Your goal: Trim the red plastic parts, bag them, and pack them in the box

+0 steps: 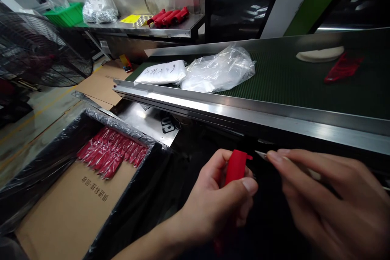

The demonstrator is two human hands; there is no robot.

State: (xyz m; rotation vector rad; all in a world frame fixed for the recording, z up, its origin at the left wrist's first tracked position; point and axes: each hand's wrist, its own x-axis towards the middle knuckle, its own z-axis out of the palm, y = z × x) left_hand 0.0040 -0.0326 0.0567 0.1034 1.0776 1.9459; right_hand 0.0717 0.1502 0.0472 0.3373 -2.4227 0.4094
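Observation:
My left hand [217,195] is closed around a red plastic part [236,166], a housing-like piece held upright with its top end showing above the fingers. A small tab [250,157] sticks out from that end on the right. My right hand [329,195] pinches a slim knife [261,154] with a pointed metal tip. The tip points left at the tab, with a small gap between them. Most of the knife is hidden by the fingers, and the lower end of the red part is lost in shadow.
A green conveyor belt [274,89] runs behind my hands, carrying plastic bags [219,71], a red piece [343,68] and a pale curved pad [319,54]. At left stands a lined box [63,211] with bagged red parts [106,152]. More red parts [170,17] lie on a metal shelf; a fan [45,48] stands left.

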